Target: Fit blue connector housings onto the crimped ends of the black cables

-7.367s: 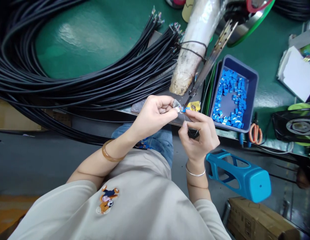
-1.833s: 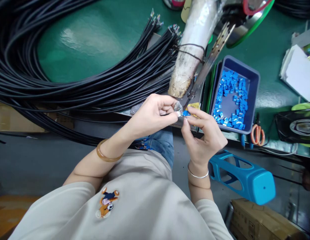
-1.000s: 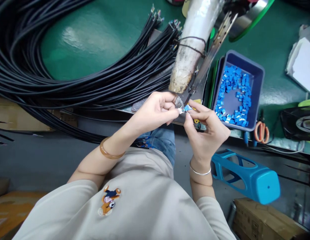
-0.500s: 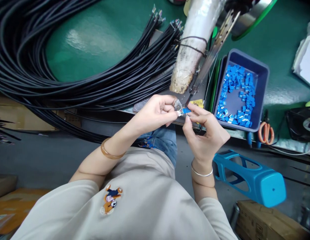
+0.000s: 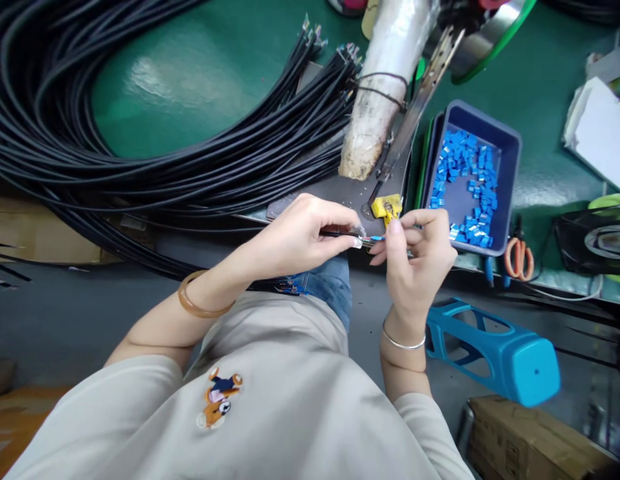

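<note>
My left hand (image 5: 315,230) pinches the end of a black cable, thumb and fingers closed round it. A small blue connector (image 5: 377,238) sits at the cable's wire ends, between my two hands. Close against its right side, my right hand (image 5: 417,250) has thumb and fingers pressed together; what lies between them is too small to tell. Just behind my right fingertips is a yellow-wrapped piece (image 5: 389,206). Above it, the thin metal tip of a soldering iron (image 5: 407,127) slants down beside a wrapped white tube (image 5: 373,100).
Many black cables (image 5: 190,170) curve across the green table (image 5: 185,87) at left. To the right stand a bin (image 5: 513,180) of blue connectors, orange-handled scissors (image 5: 519,259) and a black fan (image 5: 595,240). A blue plastic stool (image 5: 535,370) is below the table edge.
The connector has turned and lowered slightly between my hands. My right fingers have closed up and shifted right, and more of the yellow piece shows. The view has shifted slightly.
</note>
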`<state>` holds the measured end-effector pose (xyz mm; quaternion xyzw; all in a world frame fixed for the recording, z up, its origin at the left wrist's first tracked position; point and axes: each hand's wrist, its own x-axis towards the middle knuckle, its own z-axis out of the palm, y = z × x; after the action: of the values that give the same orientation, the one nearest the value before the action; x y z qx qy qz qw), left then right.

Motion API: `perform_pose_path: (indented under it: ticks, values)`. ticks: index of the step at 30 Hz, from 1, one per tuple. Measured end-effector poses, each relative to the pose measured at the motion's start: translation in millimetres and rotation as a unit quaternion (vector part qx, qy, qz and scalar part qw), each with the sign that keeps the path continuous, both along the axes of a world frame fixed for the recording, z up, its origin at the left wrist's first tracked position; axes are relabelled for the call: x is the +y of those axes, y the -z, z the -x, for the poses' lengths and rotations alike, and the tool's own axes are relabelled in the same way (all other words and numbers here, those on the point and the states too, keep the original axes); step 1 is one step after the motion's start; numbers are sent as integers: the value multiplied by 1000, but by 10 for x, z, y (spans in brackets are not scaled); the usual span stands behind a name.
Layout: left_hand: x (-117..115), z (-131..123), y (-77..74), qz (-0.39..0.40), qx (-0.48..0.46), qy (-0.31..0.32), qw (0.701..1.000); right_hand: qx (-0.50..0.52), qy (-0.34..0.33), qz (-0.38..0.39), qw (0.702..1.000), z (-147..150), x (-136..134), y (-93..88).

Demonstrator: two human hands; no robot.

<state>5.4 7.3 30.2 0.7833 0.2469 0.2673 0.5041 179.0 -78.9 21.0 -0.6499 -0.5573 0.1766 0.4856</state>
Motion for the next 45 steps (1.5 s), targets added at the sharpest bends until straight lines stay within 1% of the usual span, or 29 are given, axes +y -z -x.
perform_pose_path:
  ticks: [2,3,5,7,9,11,13,17,19,21,24,28,31,35,40,45]
  values:
    - [-29,11,-13,-53,-4,-10,999,26,-32,14,999,-12,22,-25]
    - [-41,18,-20,-61,-10,-22,998,37,-46,14,998,-21,33,-30]
    - [-59,36,-31,-44,-24,-48,998,51,-69,7,996,-38,48,-20]
    - [-69,55,-37,12,-31,-50,998,51,-87,-1,995,-45,52,20]
    - [-73,69,-37,100,-43,-19,994,32,-93,-38,994,-38,43,82]
    - [-74,72,-27,178,-60,6,982,-4,-80,-94,992,-23,23,138]
    - [-76,65,-5,211,-74,8,975,-32,-48,-122,991,-10,-6,157]
    - [-86,32,49,202,-77,-3,976,-53,49,-138,988,0,-88,58]
    - [-91,16,66,197,-74,-7,978,-83,60,-132,986,4,-133,-7]
    - [-95,3,71,193,-74,-11,978,-112,35,-96,989,12,-173,-36]
    - [-103,-6,70,187,-75,-19,979,-135,-13,-58,989,27,-213,0]
    - [-118,-7,82,190,-71,-30,979,-166,-22,-53,984,36,-237,82]
    - [-126,-6,101,199,-67,-33,977,-166,-24,-50,985,38,-245,94]
    - [-134,-10,132,187,-67,-28,980,-164,-43,-41,985,21,-223,70]
    - [-151,-15,154,147,-30,-25,988,-197,-32,-35,979,-53,-160,26]
    - [-144,-13,148,125,-18,-31,991,-217,-82,-35,972,-74,-131,-19]
